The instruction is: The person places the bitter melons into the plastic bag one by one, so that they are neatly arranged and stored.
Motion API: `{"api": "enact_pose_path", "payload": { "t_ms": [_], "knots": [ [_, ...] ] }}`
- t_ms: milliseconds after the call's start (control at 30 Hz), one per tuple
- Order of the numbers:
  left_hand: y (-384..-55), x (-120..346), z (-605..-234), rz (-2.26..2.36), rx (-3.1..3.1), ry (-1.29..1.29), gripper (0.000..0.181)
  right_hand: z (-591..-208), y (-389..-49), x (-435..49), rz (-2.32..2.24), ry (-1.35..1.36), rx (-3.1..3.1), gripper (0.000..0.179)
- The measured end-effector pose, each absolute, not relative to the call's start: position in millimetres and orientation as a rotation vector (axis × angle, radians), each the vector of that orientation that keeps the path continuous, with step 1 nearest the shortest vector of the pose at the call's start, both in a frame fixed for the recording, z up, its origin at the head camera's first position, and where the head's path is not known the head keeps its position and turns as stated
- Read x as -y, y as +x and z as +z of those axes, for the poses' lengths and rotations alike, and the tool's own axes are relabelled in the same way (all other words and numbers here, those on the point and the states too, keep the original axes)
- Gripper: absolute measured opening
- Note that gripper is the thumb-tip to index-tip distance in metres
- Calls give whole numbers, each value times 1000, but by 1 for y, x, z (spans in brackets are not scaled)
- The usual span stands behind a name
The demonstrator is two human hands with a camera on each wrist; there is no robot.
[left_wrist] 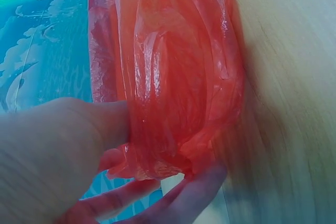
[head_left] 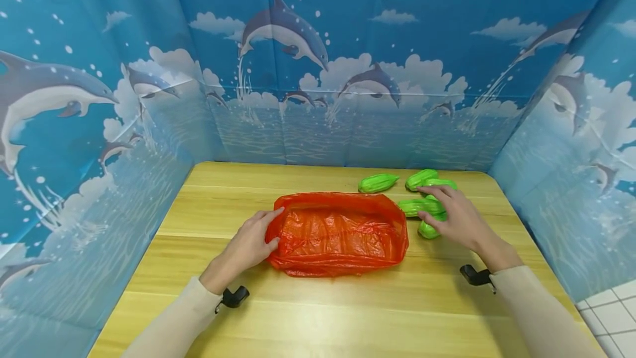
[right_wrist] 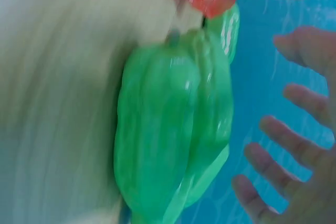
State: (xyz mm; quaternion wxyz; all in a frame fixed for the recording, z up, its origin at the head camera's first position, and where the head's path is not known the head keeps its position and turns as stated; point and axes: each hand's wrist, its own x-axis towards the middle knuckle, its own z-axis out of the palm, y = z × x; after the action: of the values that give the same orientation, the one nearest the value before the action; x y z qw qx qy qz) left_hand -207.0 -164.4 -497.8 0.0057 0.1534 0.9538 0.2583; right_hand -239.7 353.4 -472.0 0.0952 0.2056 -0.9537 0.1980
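A red plastic bag point(head_left: 338, 233) lies spread with its mouth upward in a long rectangular shape on the table. My left hand point(head_left: 250, 239) grips its left end. In the left wrist view the thumb is on one side of the plastic, and the fingers point(left_wrist: 202, 190) are on the other. Over the cluster of green ridged gourds point(head_left: 413, 207), right of the bag, hovers my right hand point(head_left: 459, 220), partly covering them. Its fingers are spread and hold nothing. The right wrist view shows a large glossy gourd point(right_wrist: 155, 124) beside that hand, slightly blurred.
One gourd point(head_left: 379, 183) lies apart, behind the bag's right rear corner. The wooden table point(head_left: 318, 314) is enclosed by a blue curtain point(head_left: 348, 131) printed with dolphins along the back and sides. White floor tiles point(head_left: 608, 314) show at the lower right.
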Motion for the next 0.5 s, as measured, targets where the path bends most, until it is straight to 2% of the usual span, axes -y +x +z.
{"api": "enact_pose_path", "payload": {
  "t_ms": [300, 500],
  "knots": [
    [-206, 165, -497, 822, -2985, 494, 77, -477, -269, -363, 468, 661, 3022, 70],
    [-205, 165, -497, 832, -2986, 493, 77, -480, -280, -358, 422, 716, 3051, 67]
  ]
}}
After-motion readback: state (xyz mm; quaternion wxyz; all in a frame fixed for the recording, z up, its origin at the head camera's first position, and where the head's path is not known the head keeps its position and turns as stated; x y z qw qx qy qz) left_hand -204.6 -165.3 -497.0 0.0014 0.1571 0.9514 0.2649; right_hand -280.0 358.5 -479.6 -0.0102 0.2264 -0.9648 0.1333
